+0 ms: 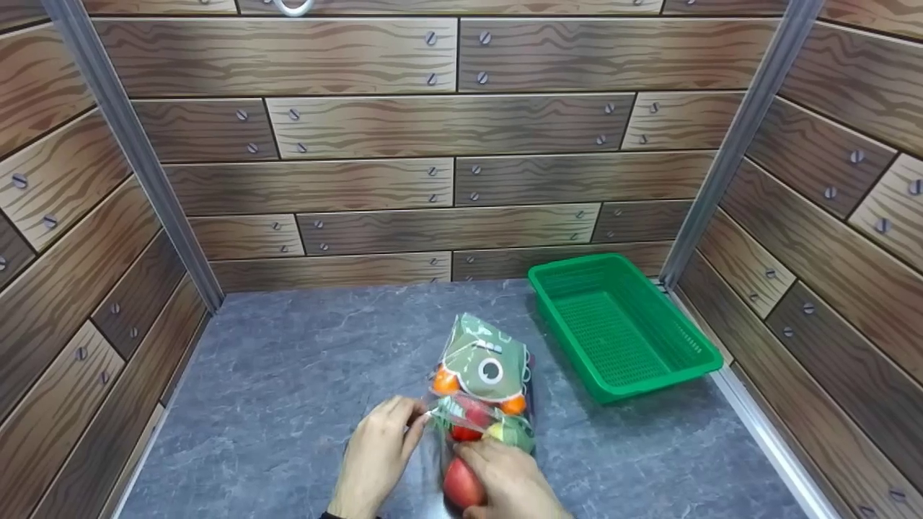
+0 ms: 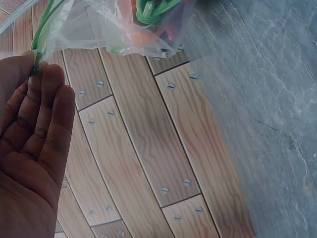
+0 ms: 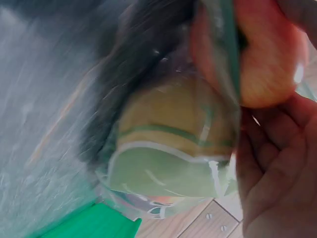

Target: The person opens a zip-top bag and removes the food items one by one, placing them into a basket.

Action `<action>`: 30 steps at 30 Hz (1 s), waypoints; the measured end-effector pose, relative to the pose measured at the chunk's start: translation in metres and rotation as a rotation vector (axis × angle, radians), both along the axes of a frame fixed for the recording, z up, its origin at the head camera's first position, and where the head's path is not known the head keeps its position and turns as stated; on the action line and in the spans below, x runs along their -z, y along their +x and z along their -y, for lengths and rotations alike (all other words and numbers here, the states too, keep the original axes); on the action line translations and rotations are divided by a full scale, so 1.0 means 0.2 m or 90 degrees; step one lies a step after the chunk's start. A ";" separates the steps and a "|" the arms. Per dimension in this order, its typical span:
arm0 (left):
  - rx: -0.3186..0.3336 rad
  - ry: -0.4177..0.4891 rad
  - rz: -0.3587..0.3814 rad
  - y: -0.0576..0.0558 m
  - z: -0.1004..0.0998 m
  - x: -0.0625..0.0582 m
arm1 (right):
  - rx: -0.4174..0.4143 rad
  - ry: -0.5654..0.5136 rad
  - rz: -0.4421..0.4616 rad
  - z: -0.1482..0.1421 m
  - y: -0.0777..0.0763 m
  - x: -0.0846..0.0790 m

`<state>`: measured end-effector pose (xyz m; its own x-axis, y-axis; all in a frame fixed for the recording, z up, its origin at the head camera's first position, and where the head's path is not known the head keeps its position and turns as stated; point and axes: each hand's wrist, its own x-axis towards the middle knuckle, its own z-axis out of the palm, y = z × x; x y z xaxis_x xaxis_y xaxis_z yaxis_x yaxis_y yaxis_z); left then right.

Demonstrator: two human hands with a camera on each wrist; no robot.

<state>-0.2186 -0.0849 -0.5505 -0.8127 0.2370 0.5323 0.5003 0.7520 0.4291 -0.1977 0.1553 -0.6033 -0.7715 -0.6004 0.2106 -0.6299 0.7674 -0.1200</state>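
A clear plastic bag point(image 1: 483, 375) printed with a green cartoon figure lies on the grey table, holding several fruits, red and orange. My left hand point(image 1: 378, 454) pinches the bag's green zip edge point(image 2: 42, 37) at its near left corner. My right hand point(image 1: 505, 479) grips a red apple point(image 1: 461, 484) at the bag's mouth. The right wrist view shows that apple point(image 3: 267, 59) against the bag's rim, with the green print point(image 3: 163, 163) below it and my fingers point(image 3: 272, 168) curled beside it.
An empty green plastic basket point(image 1: 620, 324) stands at the back right of the grey tabletop point(image 1: 288, 360). Wood-patterned walls point(image 1: 433, 144) close off the left, back and right sides, with metal posts in the corners.
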 end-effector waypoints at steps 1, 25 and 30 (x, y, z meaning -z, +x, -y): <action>0.000 -0.002 0.004 0.00 0.00 0.00 | 0.001 0.003 -0.015 -0.01 -0.01 0.01; -0.020 -0.008 0.042 -0.03 0.01 0.01 | -0.005 -0.099 -0.081 -0.17 -0.08 -0.17; -0.020 -0.012 0.043 -0.04 0.01 0.00 | 0.004 -0.131 -0.094 -0.22 -0.10 -0.26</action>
<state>-0.2270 -0.0862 -0.5510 -0.8541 0.2194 0.4716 0.4461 0.7753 0.4472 -0.2169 0.1984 -0.5507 -0.7271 -0.5284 0.4383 -0.6472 0.7406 -0.1808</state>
